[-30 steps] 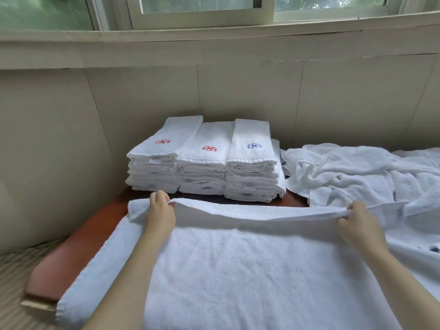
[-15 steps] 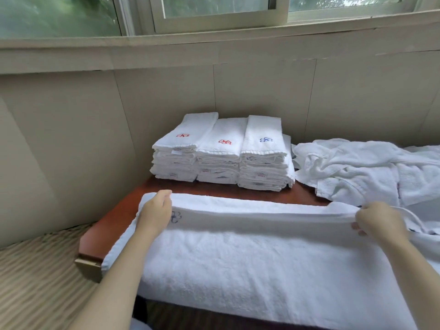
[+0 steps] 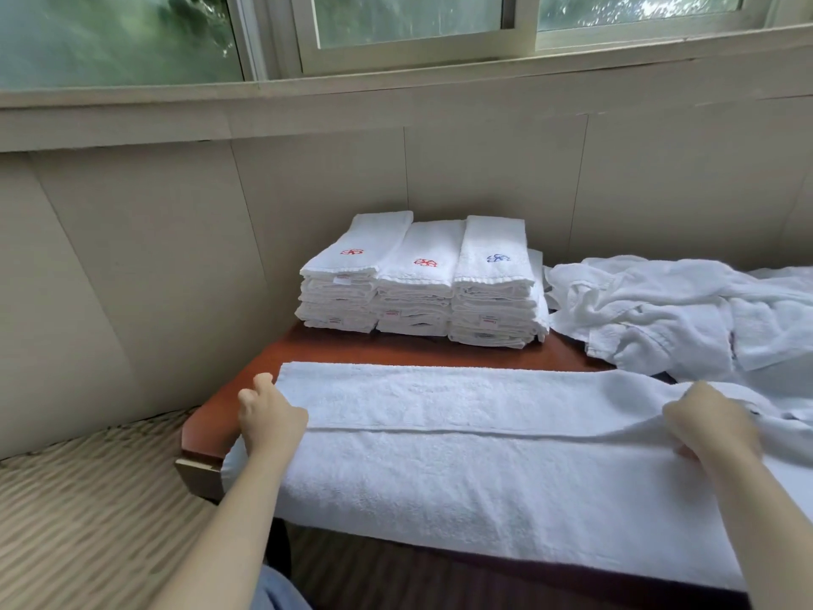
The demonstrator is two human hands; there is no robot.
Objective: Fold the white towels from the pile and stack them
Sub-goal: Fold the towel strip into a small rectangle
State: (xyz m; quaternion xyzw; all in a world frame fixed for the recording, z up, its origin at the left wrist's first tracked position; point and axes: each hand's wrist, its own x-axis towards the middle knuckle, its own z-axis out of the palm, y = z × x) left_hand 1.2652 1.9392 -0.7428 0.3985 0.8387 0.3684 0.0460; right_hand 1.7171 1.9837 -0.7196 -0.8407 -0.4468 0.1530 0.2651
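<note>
Towel (image 3: 484, 486): we see one white towel spread lengthwise along the near edge of the table (image 3: 237, 402), its near part hanging over that edge. Its far strip is folded toward us, and the hem runs left to right across the middle.
Left hand (image 3: 269, 419): it sits at the towel's left end, by the table's near left corner. We see the fingers curled onto the cloth where the hem ends, thumb raised, gripping the towel.
Right hand (image 3: 715, 427): it is at the other end of the hem, toward the table's right side. The fingers are curled under, pinching the folded layer.
Folded stacks (image 3: 418, 284): three neat stacks stand side by side at the far left corner, touching one another. Left to right, we read a red, a red and a blue emblem on the top towels.
Pile (image 3: 668, 314): rumpled white towels lie on the far right of the table, just beside the right-hand stack, and reach the spread towel near our right hand.
Floor (image 3: 88, 512): a striped covering lies left of the table.
Window (image 3: 396, 24): it is set above the wall behind the table, with greenery outside.
</note>
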